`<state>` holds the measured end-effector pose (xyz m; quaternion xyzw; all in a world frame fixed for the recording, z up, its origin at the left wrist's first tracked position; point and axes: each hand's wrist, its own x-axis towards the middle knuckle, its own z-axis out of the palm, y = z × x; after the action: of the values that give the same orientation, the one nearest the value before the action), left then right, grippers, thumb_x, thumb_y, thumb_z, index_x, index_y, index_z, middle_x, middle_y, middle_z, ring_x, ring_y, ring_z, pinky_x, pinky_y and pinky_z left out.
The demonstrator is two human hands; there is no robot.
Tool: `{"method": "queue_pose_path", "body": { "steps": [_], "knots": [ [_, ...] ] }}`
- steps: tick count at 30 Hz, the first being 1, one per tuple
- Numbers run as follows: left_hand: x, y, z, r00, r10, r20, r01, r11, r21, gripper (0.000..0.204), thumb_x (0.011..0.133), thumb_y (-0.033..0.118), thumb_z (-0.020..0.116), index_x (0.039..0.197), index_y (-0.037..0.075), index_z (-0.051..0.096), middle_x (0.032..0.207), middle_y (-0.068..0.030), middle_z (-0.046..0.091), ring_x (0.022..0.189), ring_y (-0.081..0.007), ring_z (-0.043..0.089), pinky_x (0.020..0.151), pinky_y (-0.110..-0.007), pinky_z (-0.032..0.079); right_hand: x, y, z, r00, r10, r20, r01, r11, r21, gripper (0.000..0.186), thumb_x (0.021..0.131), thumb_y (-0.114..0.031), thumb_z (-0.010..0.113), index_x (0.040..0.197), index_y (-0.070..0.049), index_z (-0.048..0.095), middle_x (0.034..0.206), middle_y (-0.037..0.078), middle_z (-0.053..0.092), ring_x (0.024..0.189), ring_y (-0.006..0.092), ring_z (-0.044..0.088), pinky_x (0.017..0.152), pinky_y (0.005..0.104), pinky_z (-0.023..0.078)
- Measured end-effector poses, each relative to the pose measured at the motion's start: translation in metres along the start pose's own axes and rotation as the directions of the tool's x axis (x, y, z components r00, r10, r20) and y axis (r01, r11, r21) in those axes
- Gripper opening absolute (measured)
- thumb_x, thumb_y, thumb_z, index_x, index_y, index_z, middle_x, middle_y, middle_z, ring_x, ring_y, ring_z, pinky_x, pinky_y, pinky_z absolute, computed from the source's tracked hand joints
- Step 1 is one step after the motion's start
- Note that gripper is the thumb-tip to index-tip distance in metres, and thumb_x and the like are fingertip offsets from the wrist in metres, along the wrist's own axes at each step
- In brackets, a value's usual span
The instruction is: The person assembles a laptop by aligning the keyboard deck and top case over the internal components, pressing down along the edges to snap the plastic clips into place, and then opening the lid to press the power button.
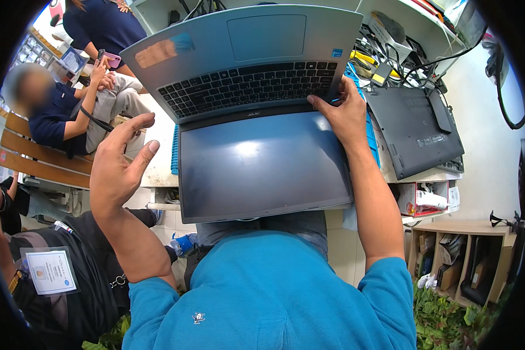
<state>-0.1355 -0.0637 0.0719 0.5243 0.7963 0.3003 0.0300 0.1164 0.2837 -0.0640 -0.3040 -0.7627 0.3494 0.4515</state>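
A silver laptop is opened wide in front of me. Its dark screen lies toward my body, and the keyboard half rises at the far side, tilted up. My right hand grips the laptop's right edge near the hinge, thumb on the keyboard side and fingers round behind. Off the laptop's left side, my left hand is raised in the air, fingers curved and apart from the thumb, holding nothing. A blue work mat shows at both sides beneath the laptop.
To the right lies a black laptop base, underside up. Cables and yellow-handled tools crowd the bench behind it. A wooden shelf unit stands lower right. People sit and stand at left, one on a wooden bench; another, in black, is close by my left arm.
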Motion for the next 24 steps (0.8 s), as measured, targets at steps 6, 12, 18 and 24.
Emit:
{"method": "queue_pose_path", "body": {
  "steps": [6, 12, 18, 24],
  "knots": [
    [-0.001, 0.000, 0.001, 1.000, 0.025, 0.000, -0.025, 1.000, 0.012, 0.047, 0.097, 0.023, 0.080, 0.137, -0.001, 0.070, 0.129, -0.0191, 0.077, 0.122, -0.0321, 0.072, 0.108, -0.041, 0.052, 0.000, -0.004, -0.001, 1.000, 0.003, 0.004, -0.003, 1.000, 0.020, 0.058, 0.076, -0.018, 0.098, 0.123, -0.001, 0.069, 0.106, 0.013, 0.081, 0.097, 0.0227, 0.079, 0.090, 0.0350, 0.060],
    [-0.002, -0.006, 0.004, 0.998, 0.060, 0.004, -0.060, 0.998, 0.032, 0.048, 0.099, 0.020, 0.078, 0.140, -0.003, 0.068, 0.127, -0.0173, 0.077, 0.115, -0.0232, 0.071, 0.103, -0.035, 0.052, -0.001, -0.005, -0.002, 1.000, -0.011, 0.005, 0.011, 1.000, 0.025, 0.058, 0.076, -0.018, 0.097, 0.123, -0.001, 0.069, 0.107, 0.012, 0.081, 0.098, 0.0216, 0.078, 0.090, 0.0344, 0.060],
    [-0.002, -0.004, 0.005, 1.000, 0.027, 0.000, -0.027, 0.999, 0.031, 0.048, 0.097, 0.026, 0.080, 0.136, -0.001, 0.070, 0.130, -0.0190, 0.076, 0.123, -0.0318, 0.072, 0.109, -0.042, 0.052, -0.001, -0.002, -0.001, 1.000, -0.008, 0.004, 0.008, 1.000, 0.009, 0.056, 0.076, -0.018, 0.097, 0.121, -0.001, 0.069, 0.106, 0.012, 0.080, 0.098, 0.0218, 0.078, 0.089, 0.0347, 0.061],
    [-0.001, -0.003, 0.006, 1.000, 0.026, 0.004, -0.026, 0.999, 0.028, 0.048, 0.098, 0.026, 0.080, 0.137, 0.000, 0.071, 0.129, -0.0188, 0.077, 0.124, -0.0320, 0.072, 0.110, -0.043, 0.052, -0.001, -0.002, -0.001, 1.000, 0.017, 0.012, -0.017, 0.999, -0.028, 0.054, 0.077, -0.018, 0.097, 0.122, -0.002, 0.069, 0.107, 0.012, 0.080, 0.098, 0.0223, 0.078, 0.090, 0.0358, 0.061]
  ]
}}
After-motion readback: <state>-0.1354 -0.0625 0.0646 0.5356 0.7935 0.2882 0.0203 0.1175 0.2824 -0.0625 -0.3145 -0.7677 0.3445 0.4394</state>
